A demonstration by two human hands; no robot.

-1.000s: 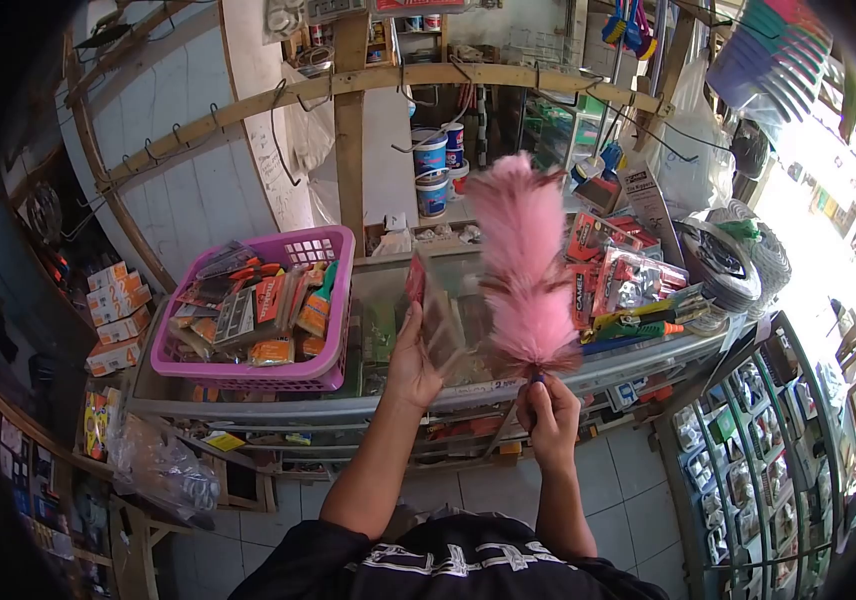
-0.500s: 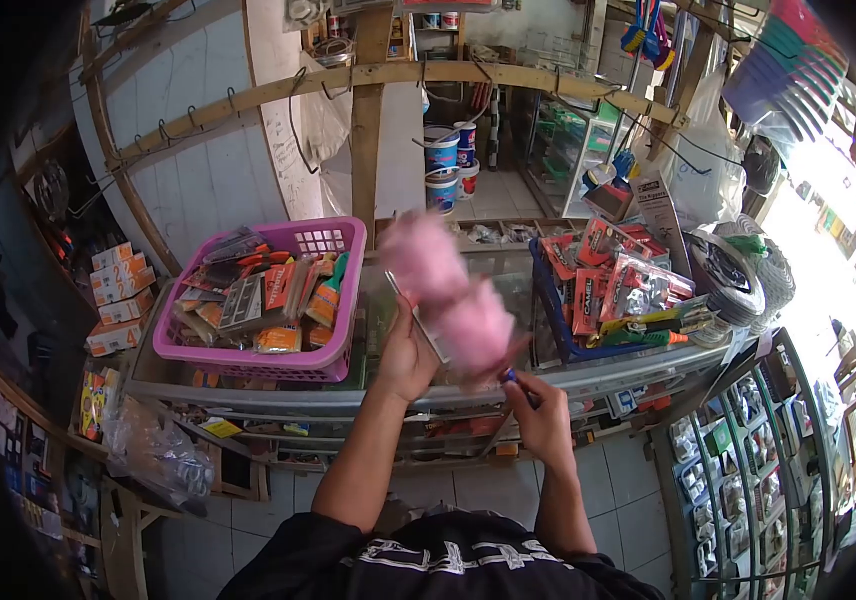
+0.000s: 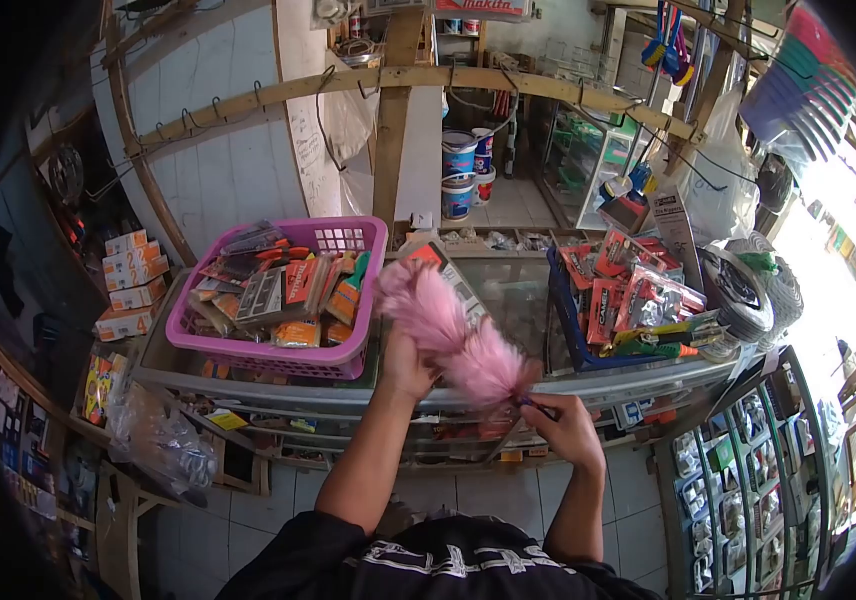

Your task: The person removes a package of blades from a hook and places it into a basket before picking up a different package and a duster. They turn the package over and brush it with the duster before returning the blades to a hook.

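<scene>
A fluffy pink feather duster lies slantwise in front of me. My right hand is closed round its dark blue handle, at the lower right. Behind the pink feathers shows a flat rectangular pack with a red patch and pale edges. Just left of the duster, my left hand grips the pack's lower part, its fingers partly covered by feathers. The duster overlaps the face of the pack.
On the glass counter stand a pink basket of packaged tools and a blue basket of red-carded items. Coiled rope sits at the right end. A wooden bar with wire hooks crosses above.
The duster has swept down and left over the pack, and its feathers are less blurred. My right hand has shifted slightly right and down. The whole view has moved a little.
</scene>
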